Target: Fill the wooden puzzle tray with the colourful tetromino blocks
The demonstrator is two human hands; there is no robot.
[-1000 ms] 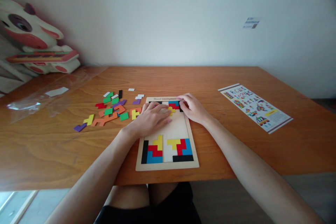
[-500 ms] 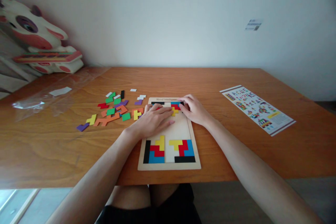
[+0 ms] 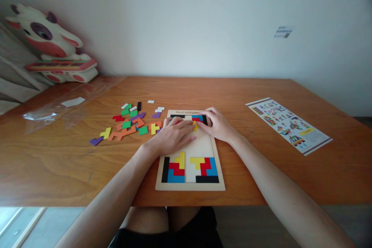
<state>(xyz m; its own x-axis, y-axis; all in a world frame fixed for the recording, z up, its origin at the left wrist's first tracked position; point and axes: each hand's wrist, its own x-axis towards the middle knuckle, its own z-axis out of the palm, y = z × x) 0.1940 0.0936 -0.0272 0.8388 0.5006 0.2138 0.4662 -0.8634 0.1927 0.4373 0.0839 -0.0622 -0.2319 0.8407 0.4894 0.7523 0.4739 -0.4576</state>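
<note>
Resting left hand (image 3: pixel 171 137) palm-down across the far-left part of the wooden board (image 3: pixel 190 186), fingers extended and slightly spread, tips by the yellow piece (image 3: pixel 195 127); no grip seen, can't tell what is under the palm. Right hand (image 3: pixel 219 126) sits at the far-right corner, thumb and index parted around the corner pieces, not clamped as far as I can see; exact contact unclear. Hands are close, left fingertips near right thumb. Change over the last second: view shifted a bit, no clear piece movement, so visible layout reads the same. Board lies flat near the table (image 3: pixel 238 186) edge, coloured pieces at both ends, bare base in the middle. Loose pieces (image 3: pixel 126 124) spread left of it, some overlapping; printed sheet (image 3: pixel 290 126) well apart on the right
</note>
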